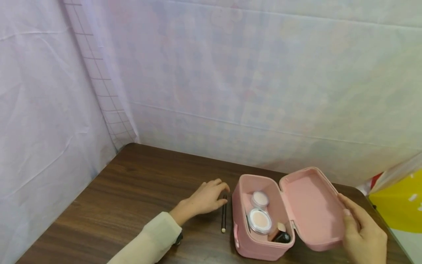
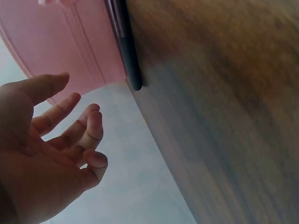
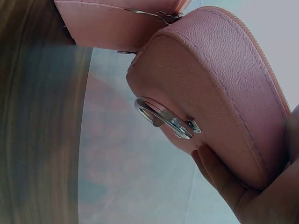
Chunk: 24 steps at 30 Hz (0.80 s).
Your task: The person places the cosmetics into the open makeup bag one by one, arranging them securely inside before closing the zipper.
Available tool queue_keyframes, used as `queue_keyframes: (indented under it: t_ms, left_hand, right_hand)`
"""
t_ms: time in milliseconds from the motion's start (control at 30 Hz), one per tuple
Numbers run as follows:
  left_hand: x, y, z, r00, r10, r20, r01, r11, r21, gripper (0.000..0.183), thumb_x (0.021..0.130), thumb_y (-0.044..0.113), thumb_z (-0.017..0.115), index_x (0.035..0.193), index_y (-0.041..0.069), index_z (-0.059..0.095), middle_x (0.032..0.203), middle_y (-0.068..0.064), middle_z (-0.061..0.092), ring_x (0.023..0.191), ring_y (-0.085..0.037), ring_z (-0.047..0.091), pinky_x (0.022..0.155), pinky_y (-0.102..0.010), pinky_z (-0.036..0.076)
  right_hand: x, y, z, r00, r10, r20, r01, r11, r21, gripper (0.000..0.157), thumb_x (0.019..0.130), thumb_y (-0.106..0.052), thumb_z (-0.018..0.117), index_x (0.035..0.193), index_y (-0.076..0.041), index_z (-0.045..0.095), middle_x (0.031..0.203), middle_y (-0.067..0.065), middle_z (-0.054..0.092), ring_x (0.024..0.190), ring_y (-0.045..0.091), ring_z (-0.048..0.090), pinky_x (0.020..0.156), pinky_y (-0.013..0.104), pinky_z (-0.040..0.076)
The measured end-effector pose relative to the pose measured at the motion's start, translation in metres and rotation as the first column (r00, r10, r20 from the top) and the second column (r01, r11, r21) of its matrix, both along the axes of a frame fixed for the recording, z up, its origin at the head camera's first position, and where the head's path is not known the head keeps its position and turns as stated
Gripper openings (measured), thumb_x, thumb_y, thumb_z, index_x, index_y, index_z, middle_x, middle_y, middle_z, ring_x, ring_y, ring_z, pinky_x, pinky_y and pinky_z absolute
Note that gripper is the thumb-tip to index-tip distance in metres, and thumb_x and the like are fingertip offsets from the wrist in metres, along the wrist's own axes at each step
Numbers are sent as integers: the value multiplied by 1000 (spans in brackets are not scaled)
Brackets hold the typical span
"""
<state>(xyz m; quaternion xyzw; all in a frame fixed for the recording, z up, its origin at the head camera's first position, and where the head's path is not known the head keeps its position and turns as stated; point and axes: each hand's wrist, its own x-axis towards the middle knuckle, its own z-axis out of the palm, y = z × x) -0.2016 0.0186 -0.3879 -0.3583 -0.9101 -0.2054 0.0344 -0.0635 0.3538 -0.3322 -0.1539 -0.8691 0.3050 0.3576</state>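
A pink cosmetic case stands on the table with its lid swung over to the right. My right hand grips the lid's outer edge, thumb on one side and fingers on the other. In the right wrist view, those fingers lie against the lid's outer face, near a metal-ended handle. Left of the case, my left hand hovers with loosely bent fingers and holds nothing. Close by its fingertips lie slim dark makeup brushes, one with a pale tip.
Inside the case sit a round silver-rimmed compact, a smaller round container and a black-capped item. The brown table meets pale hanging cloth behind. Something yellow shows at the far right.
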Motion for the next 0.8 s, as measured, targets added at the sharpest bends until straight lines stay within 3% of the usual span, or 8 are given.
queue_keyframes:
  t_ms: [200,367,467,567,800]
  left_hand:
    - [1,5,-3,998,12,58,-11,1000,-15,35,89,31,68,119,14,59,102,-1,53,71,-7,47,67,-27,43]
    - [-2,12,-6,996,24,85,-21,999,-36,35,89,28,69,118,11,59,103,-4,56,78,-11,54,69,-26,47]
    - [-3,16,-10,996,33,86,-27,997,-72,36,88,27,70,117,8,58,104,-6,60,88,-16,59,72,-28,50]
    - [-3,18,-14,994,42,97,-32,994,-104,38,87,26,70,115,5,56,100,-9,63,90,-21,63,70,-30,52]
    - [-1,17,-18,986,47,159,-31,994,-100,43,85,23,72,115,2,50,82,-7,61,70,-15,61,56,-28,49]
  right_hand:
    - [1,7,2,1000,-10,5,10,1000,29,33,94,-13,59,122,-27,68,101,-40,50,78,-14,43,70,8,30]
    - [4,10,5,998,-37,41,35,998,43,33,94,-15,59,123,-28,67,104,-35,54,74,-5,43,66,9,31]
    - [5,9,6,999,-37,40,35,998,44,33,94,-14,58,123,-26,67,109,-31,56,75,-8,43,67,7,31]
    - [4,8,6,1000,-25,17,24,998,54,32,94,-12,58,122,-25,68,107,-37,52,78,-14,43,69,6,31]
    - [4,8,5,1000,7,-1,-7,998,62,33,95,-14,57,124,-25,67,107,-43,46,90,-26,36,81,1,26]
